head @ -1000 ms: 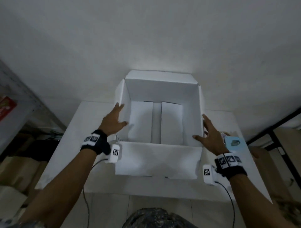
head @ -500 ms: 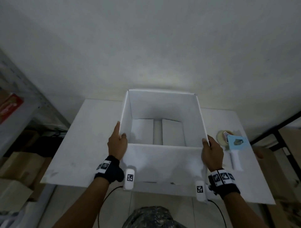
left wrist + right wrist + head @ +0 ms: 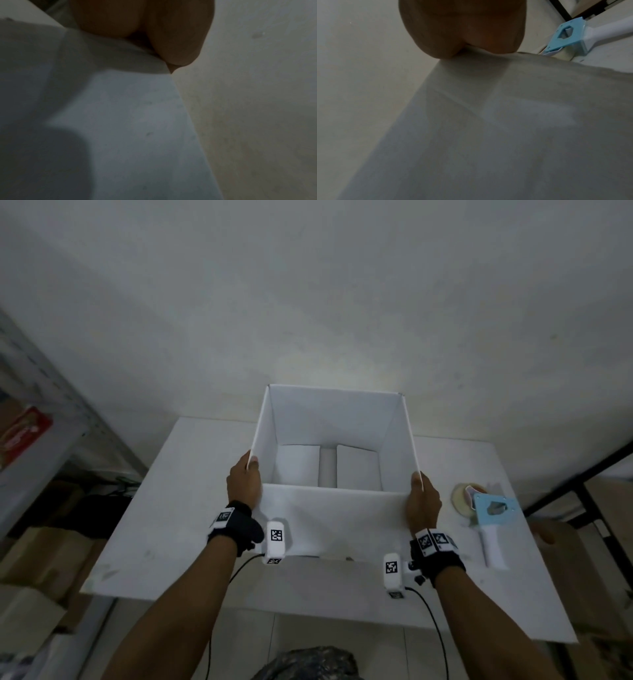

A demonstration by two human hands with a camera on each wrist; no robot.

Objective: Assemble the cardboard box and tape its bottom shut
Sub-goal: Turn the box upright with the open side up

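A white cardboard box (image 3: 334, 518) stands open-topped on the white table (image 3: 178, 508). Two inner bottom flaps show inside it, with a gap between them. My left hand (image 3: 245, 479) grips the box's near left corner, thumb over the rim. My right hand (image 3: 423, 498) grips the near right corner the same way. In the left wrist view the left hand (image 3: 154, 33) lies against the box wall (image 3: 120, 128). In the right wrist view the right hand (image 3: 462, 29) presses the box wall (image 3: 505, 128). A light blue tape dispenser (image 3: 491, 515) with a white handle lies right of the box; the tape dispenser (image 3: 573, 33) also shows beyond the right hand.
A metal shelf (image 3: 44, 440) with a red package (image 3: 24, 429) stands at the left, brown cartons (image 3: 37, 577) below it. A dark frame (image 3: 579, 484) runs at the right. The wall rises just behind the table.
The near flap that lay outward now stands up as the near wall. Both hands moved from the box's sides to its near corners and took hold of the rim. The box rose a little.
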